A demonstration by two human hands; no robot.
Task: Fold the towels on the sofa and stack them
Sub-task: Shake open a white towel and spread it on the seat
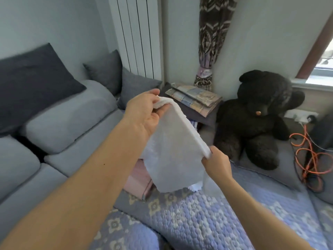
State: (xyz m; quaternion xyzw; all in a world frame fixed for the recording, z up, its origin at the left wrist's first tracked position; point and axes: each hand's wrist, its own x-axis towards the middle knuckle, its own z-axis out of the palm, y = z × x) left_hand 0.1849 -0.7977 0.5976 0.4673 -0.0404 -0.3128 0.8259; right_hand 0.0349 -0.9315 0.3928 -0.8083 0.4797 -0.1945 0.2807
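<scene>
above the sofa (75, 141), left hand (144, 114) and right hand (217, 164) pinch a white towel (173, 154) taut.

pink towel (138, 179) half hidden behind white towel (173, 150), window (322, 69) cut off

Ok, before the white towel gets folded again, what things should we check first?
1. Left hand grips one top corner of the white towel: ok.
2. Right hand pinches the other corner: ok.
3. Top edge stretched straight between the hands: ok.
4. Bottom edge hanging even: not ok, it looks crooked.
5. Pink folded towel below, ready to stack on: ok, though partly hidden.
6. Towel clear of the black teddy bear: ok.
</scene>
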